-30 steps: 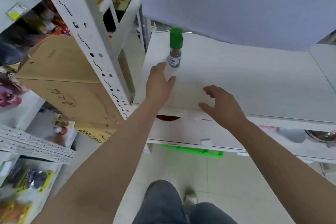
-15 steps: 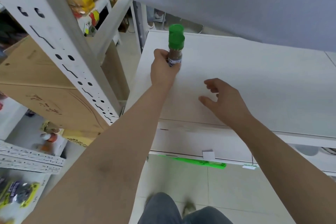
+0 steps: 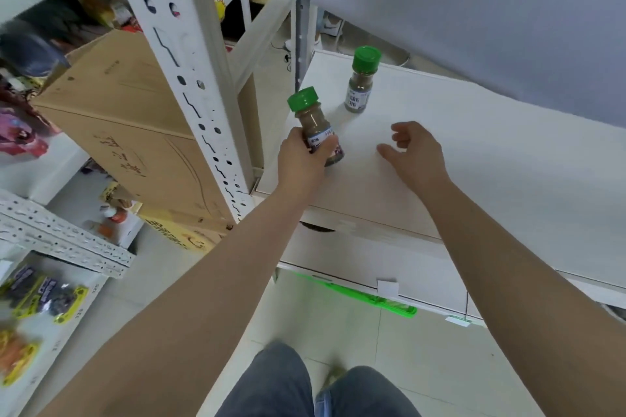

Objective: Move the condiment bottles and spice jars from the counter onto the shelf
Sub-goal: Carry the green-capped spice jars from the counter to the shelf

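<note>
Nearest the camera: grey trouser legs (image 3: 271,386) and a shoe on pale floor tiles.

Both bare forearms reach up and away toward the white counter (image 3: 474,162).

Left hand (image 3: 301,162): fingers and thumb wrapped round the lower body of a spice jar (image 3: 316,127). Grip is closed on the jar. Jar has a green cap, brown contents, and a white and blue label partly hidden by the fingers. Long axis is tilted: cap points up and to the left, toward the rack; base points down and to the right, at the counter's left edge. Whether the base touches the counter cannot be told.

Right hand (image 3: 415,154): holds nothing. Fingers loosely curled, thumb apart from them, palm over the counter just right of the held jar.

Further back: second jar (image 3: 360,81), same green cap and brown contents, stands upright on the counter, cap straight up. It is apart from both hands.

Left of the counter: a white perforated rack post (image 3: 189,78). Behind it sits a cardboard box (image 3: 122,118). Packaged goods lie on the lower left shelves, blurred.

Below the counter front: a green strip (image 3: 366,298) along a lower edge.

Behind the counter: a grey panel (image 3: 474,10).
</note>
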### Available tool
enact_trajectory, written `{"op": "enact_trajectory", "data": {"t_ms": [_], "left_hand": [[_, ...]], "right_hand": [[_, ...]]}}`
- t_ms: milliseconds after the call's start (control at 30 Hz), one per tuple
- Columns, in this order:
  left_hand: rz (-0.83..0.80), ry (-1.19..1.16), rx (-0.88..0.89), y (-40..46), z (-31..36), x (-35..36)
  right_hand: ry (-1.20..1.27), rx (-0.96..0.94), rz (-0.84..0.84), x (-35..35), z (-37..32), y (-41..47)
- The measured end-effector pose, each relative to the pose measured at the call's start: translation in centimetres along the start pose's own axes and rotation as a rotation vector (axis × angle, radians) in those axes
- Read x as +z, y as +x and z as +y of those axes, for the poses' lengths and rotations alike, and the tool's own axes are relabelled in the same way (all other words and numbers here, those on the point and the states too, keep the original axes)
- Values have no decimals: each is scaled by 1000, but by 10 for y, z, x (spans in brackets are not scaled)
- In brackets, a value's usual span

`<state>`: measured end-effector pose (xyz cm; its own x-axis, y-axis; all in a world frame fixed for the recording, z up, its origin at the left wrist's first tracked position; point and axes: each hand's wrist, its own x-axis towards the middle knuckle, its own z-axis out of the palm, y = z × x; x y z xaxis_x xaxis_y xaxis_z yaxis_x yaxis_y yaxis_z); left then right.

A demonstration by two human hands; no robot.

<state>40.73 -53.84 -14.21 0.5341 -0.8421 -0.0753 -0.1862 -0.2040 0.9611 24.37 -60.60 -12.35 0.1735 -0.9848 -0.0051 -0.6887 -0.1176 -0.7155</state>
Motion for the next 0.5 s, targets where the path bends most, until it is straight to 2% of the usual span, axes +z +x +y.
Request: {"op": "enact_trajectory", "data": {"t_ms": [167, 500], "left_hand": [[6, 3, -89, -4, -9, -16], [-21, 74, -107, 10, -12, -21]], "right_hand": [[96, 16, 43, 22, -10, 54], [175, -70, 101, 60, -20, 102]]}}
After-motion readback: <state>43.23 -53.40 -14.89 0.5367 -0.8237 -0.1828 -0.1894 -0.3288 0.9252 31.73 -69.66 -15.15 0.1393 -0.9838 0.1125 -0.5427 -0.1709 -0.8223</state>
